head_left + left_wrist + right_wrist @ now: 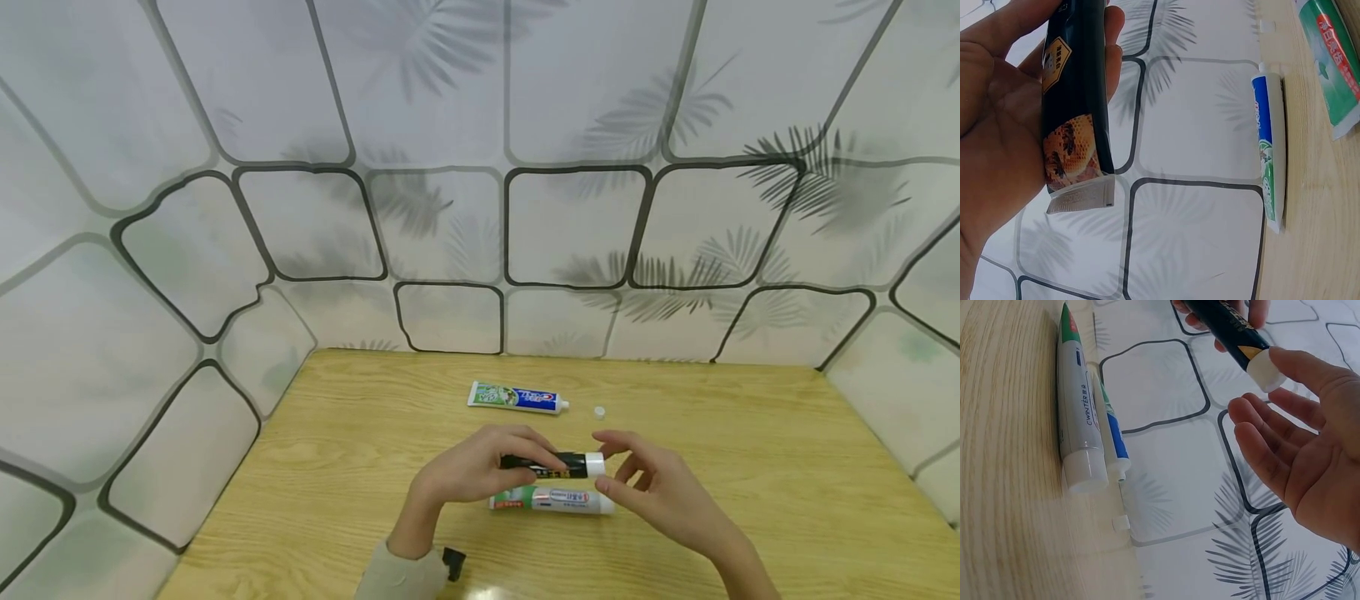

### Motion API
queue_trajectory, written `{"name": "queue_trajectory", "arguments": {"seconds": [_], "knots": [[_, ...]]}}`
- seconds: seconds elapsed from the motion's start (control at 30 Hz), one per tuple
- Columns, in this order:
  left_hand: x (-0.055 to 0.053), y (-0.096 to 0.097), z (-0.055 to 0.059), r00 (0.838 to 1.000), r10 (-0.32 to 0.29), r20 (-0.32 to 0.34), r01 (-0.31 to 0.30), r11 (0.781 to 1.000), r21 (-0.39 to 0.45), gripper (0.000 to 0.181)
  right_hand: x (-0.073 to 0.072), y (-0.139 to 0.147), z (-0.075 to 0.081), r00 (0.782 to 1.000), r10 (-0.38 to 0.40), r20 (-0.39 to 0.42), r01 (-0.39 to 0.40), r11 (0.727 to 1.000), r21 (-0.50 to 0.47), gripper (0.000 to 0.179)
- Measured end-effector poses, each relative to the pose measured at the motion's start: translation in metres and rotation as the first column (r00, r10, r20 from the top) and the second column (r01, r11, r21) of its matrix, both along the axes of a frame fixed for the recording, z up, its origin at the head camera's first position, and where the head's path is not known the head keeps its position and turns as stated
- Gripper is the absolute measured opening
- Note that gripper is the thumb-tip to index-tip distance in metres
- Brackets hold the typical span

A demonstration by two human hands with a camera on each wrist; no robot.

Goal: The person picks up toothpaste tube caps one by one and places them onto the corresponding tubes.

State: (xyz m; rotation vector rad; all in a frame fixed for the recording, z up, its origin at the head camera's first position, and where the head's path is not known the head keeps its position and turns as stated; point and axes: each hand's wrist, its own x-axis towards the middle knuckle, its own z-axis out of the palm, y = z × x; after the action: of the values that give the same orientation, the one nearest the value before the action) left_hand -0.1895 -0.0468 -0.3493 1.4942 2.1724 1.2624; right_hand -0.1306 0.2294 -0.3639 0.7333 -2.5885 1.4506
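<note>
My left hand (487,467) grips a black tube (567,465) with a white cap (595,464), holding it level above the table. In the left wrist view the tube (1075,94) shows a honeycomb-and-bee picture and a flat crimped end. My right hand (663,492) is at the cap end, fingers spread and loosely bent. In the right wrist view its thumb meets the edge of the white cap (1265,370), and the forefinger lies close beside it. Just below the held tube, a green-and-white toothpaste tube (558,500) with a white cap lies on the table.
Farther back on the wooden table (360,433) lies a blue-and-green toothpaste tube (517,397), its nozzle uncapped. A small white cap (599,412) sits to its right. A black object (453,563) shows beside the left sleeve. Patterned wall covering (450,233) surrounds the table's back and sides.
</note>
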Motion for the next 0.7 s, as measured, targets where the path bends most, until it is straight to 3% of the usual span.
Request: {"name": "queue_trajectory", "arguments": {"seconds": [0.37,0.7], "knots": [[0.0008,-0.0001,0.0014,1.000,0.000,0.000,0.000,1.000,-0.005,0.032,-0.0005,-0.0005,-0.0021,0.996,0.053,-0.067,-0.055,0.998,-0.030,0.035],[0.0011,0.0008,0.0017,1.000,-0.010,-0.008,0.010,1.000,-0.010,0.033,0.0007,-0.0010,-0.0007,0.999,0.033,-0.025,-0.033,0.999,-0.006,0.028]]}}
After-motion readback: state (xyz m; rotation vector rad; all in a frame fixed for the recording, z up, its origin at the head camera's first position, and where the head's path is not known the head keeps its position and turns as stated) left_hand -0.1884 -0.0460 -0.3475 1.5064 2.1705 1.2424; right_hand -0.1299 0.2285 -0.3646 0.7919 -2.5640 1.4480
